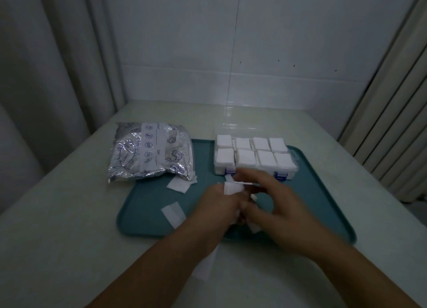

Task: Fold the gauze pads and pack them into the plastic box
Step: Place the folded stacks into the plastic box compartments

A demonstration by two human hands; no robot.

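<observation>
Head view: both hands, left hand (218,206) and right hand (275,203), pinch a white gauze pad (232,188); at one o'clock, the clear plastic box (254,156) holds eight folded stacks.

Eight folded gauze stacks (255,154) in one plastic box (254,169), one tray (147,217), one bag (150,150), maybe three loose pads (173,214), hands blurry.

Plastic box (255,156) blocks tray (323,192) far edge; bag (151,151) far-left; right side bare.

Plastic box (254,156) on tray (147,217), bag (150,150) left.
</observation>
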